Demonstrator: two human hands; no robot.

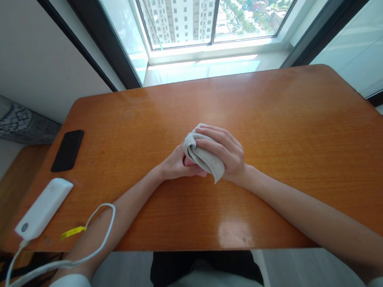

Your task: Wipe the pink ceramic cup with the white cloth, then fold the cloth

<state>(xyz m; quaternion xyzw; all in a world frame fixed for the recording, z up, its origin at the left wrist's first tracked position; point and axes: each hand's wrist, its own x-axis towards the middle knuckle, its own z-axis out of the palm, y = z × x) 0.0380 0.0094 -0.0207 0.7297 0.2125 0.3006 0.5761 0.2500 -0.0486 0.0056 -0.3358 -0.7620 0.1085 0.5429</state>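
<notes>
Our left grip [175, 164] and right grip [225, 152] are both clenched on a folded grey cloth [201, 155], which sits between them near the middle of a glossy orange wooden table [284, 110]; we cannot tell whether the cloth touches the wood. The right grip is the nearer to the bulk of the cloth: its fingers wrap over the top and outer side, covering much of it. The left grip presses in from the other side, its fingers partly hidden behind the folds. The long axis of the cloth runs slantwise, from a rounded fold beyond the right grip's fingers to a loose corner that pokes out toward us below the right palm. Both forearms angle inward from the near table edge and meet at the cloth. Well to the left of the left grip lie a black smartphone [68, 150] and a white power bank [43, 208]. A white cable [100, 226] leaves the power bank and loops across the left forearm, and a small yellow tag [73, 232] lies just beside that forearm. Ahead of both grips, past the far table edge, a tall window [179, 17] looks out on high-rise buildings [179, 13].
</notes>
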